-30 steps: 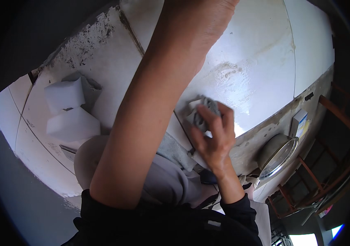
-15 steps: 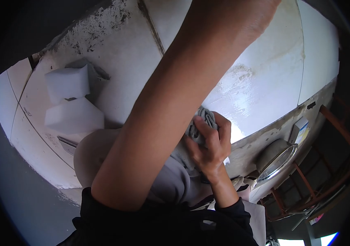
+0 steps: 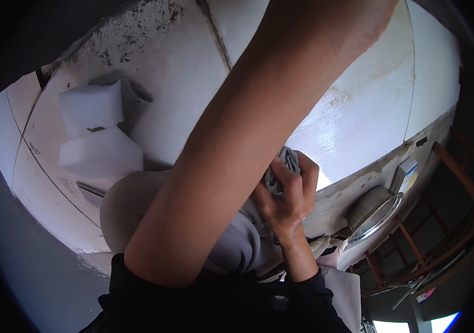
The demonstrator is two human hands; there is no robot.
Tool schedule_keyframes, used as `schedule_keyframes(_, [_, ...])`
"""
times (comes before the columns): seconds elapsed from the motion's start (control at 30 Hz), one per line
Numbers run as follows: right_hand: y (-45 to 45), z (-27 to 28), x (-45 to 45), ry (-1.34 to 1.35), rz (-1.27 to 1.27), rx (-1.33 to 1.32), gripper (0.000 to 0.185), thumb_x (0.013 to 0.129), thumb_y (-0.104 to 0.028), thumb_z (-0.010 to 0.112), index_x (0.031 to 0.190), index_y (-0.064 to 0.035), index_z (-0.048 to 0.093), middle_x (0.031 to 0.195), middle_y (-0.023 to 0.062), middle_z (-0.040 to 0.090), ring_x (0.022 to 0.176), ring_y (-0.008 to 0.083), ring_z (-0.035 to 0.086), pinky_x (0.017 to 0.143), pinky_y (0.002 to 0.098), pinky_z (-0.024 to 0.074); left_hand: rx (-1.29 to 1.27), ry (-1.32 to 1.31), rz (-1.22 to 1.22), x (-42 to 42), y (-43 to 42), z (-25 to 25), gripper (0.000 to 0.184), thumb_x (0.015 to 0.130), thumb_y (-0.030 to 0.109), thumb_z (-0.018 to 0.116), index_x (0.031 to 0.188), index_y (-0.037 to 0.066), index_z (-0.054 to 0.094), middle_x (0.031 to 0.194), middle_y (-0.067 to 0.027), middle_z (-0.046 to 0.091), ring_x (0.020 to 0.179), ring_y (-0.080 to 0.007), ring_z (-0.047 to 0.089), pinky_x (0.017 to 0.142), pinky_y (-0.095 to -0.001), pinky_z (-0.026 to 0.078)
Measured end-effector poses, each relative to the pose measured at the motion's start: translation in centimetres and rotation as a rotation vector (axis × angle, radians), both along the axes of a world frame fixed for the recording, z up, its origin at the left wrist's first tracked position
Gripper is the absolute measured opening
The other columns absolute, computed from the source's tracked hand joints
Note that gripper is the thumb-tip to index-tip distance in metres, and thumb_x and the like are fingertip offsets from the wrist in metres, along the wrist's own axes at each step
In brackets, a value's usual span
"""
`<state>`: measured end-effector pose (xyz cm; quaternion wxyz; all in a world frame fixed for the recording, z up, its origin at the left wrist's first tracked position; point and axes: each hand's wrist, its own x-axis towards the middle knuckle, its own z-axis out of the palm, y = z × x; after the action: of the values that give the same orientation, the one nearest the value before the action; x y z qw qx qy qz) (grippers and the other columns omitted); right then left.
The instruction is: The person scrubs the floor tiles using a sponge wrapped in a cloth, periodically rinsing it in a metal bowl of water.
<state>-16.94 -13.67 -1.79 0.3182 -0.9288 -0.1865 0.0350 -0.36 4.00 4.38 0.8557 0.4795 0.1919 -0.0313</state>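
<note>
My right hand [image 3: 291,194] is closed around a bunched grey cloth [image 3: 288,161], with the fingers bent over it near my knee. Part of the cloth is hidden behind my left forearm [image 3: 231,144]. That forearm crosses the whole view, from the dark sleeve at lower left to the upper right edge. Beyond the top of the picture lies my left hand, so its fingers and anything they hold are hidden. Under the arm spreads a white panelled surface [image 3: 370,105] with a wet-looking shine and dark stains.
Two white blocks [image 3: 101,152] stand at the left. On the right are a metal basin [image 3: 371,213], a small box [image 3: 406,175] and a reddish-brown wooden chair [image 3: 459,172]. A dark seam [image 3: 215,33] runs down the surface from the top.
My right hand and the cloth have shifted slightly right. The left forearm has also moved a little to the right.
</note>
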Motion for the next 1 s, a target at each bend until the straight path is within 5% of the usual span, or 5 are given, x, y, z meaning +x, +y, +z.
schedule_keyframes(0.43, [0.5,0.1,-0.3,-0.007,-0.06,-0.012,0.055,0.055,-0.005,0.085,0.108,-0.0055,0.067,0.109,0.0246,0.057,0.089,0.0373,0.063,0.07,0.0395,0.0547,0.011,0.04,-0.021,0.2,-0.4,0.8,0.029,0.093,0.033,0.065,0.085,0.006,0.059,0.056,0.0052,0.044,0.05,-0.0048,0.038,0.052,-0.0227,0.035])
schedule_keyframes(0.77, [0.4,0.2,-0.7,-0.001,-0.079,-0.02,0.053,0.057,-0.006,0.084,0.107,-0.0062,0.067,0.109,0.0236,0.057,0.088,0.0367,0.062,0.07,0.0402,0.0539,-0.149,-0.08,-0.152,-1.1,1.5,-0.4,0.033,0.09,0.039,0.065,0.086,0.007,0.06,0.065,0.0019,0.049,0.067,-0.0092,0.045,0.072,-0.0276,0.041])
schedule_keyframes(1.0, [1.1,0.0,0.0,-0.007,-0.076,0.006,0.049,0.058,-0.004,0.084,0.105,-0.0054,0.068,0.108,0.0232,0.057,0.086,0.0352,0.063,0.068,0.0381,0.0543,-0.004,-0.004,-0.053,-1.5,-0.4,-0.6,0.033,0.09,0.039,0.066,0.086,0.007,0.06,0.069,0.0009,0.051,0.071,-0.01,0.046,0.075,-0.0278,0.041])
